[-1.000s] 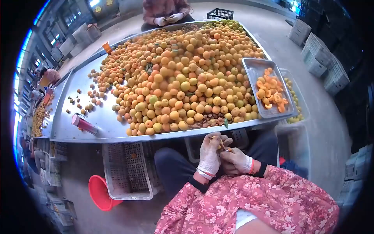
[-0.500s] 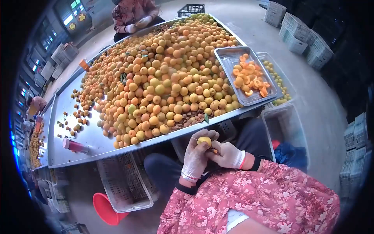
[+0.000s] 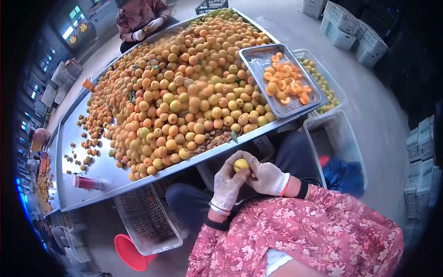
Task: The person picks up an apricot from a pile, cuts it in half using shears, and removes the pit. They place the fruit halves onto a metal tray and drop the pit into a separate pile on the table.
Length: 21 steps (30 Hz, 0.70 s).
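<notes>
A yellow apricot (image 3: 241,165) is held in front of my lap, just off the near edge of the table. Wearing a whitish glove, my left hand (image 3: 229,181) has its fingers wrapped round the fruit. My right hand (image 3: 268,178), gloved too, is closed against the fruit's right side; anything else between its fingers is too small to make out. Beyond them a large heap of apricots (image 3: 184,99) covers much of the metal table (image 3: 110,187). A metal tray (image 3: 287,110) of orange apricot halves (image 3: 287,82) rests at the table's right edge.
Below the table stand a plastic crate (image 3: 154,221), a red basin (image 3: 130,253) and a pale bin (image 3: 339,134) with blue cloth. A pink-lidded jar (image 3: 87,182) lies on the table. Another person (image 3: 140,23) sits at the far side. Stacked crates (image 3: 344,25) stand at right.
The view has shifted, so the table appears further left. My right hand has turned and closed in against the apricot; the small orange-brown bit seen between my hands earlier is now mostly hidden.
</notes>
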Motion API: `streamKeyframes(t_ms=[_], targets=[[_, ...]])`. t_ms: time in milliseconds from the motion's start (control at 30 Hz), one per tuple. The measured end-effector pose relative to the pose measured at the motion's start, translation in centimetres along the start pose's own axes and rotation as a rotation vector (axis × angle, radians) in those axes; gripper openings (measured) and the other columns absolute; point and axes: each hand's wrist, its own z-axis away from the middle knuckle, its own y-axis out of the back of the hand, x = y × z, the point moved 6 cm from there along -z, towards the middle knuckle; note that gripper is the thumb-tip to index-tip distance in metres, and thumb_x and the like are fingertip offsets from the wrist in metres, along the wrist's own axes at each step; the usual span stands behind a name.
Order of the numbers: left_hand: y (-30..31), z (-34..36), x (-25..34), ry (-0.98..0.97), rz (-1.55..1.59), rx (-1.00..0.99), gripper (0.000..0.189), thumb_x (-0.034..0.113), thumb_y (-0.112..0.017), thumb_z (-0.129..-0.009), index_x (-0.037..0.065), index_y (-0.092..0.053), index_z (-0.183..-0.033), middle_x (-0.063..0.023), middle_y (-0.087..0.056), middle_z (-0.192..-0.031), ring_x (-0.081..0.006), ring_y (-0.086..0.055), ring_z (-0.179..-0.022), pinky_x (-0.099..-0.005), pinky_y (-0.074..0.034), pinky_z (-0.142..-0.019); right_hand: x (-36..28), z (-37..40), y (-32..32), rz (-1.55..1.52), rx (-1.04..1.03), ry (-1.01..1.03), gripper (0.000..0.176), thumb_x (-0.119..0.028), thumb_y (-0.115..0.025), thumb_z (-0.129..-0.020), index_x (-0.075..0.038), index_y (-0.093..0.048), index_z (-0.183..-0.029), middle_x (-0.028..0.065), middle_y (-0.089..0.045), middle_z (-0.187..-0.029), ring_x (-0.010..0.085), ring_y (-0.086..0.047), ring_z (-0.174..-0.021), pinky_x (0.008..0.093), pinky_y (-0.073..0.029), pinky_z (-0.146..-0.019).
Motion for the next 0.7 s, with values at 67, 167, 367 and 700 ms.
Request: streamKeyframes(t_ms=[67, 167, 367, 700], targets=[[0.0, 0.0, 0.0, 0.004, -0.026, 0.009, 0.048, 0.004, -0.064, -0.086, -0.001, -0.051, -0.131, -0.0072, -0.058, -0.121, -0.0134, -0.055, -0.108, -0.0276, -0.045, -0.096, 0.3, -0.2, -0.2, -0.09, -0.059, -0.02, 0.07, -0.019, -0.064, -0.08, 0.003, -0.029, -0.136, 0.0225, -0.063, -0.072, 0.0402, -0.063, -0.064, 0.0474, -0.051, -0.056], [-0.2, -0.1, 0.2, 0.016, -0.014, 0.012, 0.048, 0.001, -0.062, -0.084, -0.002, -0.051, -0.13, -0.0082, -0.058, -0.119, -0.0141, -0.056, -0.106, -0.0274, -0.045, -0.094, 0.6, -0.3, -0.5, -0.179, -0.091, -0.049, 0.062, -0.018, -0.062, -0.081, 0.0, -0.033, -0.132, 0.0253, -0.063, -0.078, 0.0429, -0.063, -0.069, 0.0483, -0.051, -0.059], [0.1, -0.2, -0.2, 0.03, -0.064, -0.013, 0.047, -0.002, -0.053, -0.085, -0.003, -0.049, -0.132, -0.0104, -0.058, -0.12, -0.0165, -0.057, -0.108, -0.0277, -0.045, -0.095, 1.5, -1.0, -0.5, -0.506, -0.044, 0.041, 0.053, -0.017, -0.064, -0.083, -0.003, -0.042, -0.129, 0.0149, -0.066, -0.083, 0.0342, -0.066, -0.07, 0.043, -0.052, -0.064], [1.4, -0.8, -1.0, 0.126, 0.109, 0.088, 0.037, 0.019, -0.057, -0.093, 0.001, -0.048, -0.125, -0.0083, -0.059, -0.109, -0.0148, -0.06, -0.093, -0.0273, -0.053, -0.075, 0.0, -1.9, -0.5, -0.966, -0.396, -0.531, 0.045, -0.014, -0.063, -0.086, -0.005, -0.047, -0.127, 0.0016, -0.058, -0.068, 0.0072, -0.049, -0.042, 0.0216, -0.038, -0.036]])
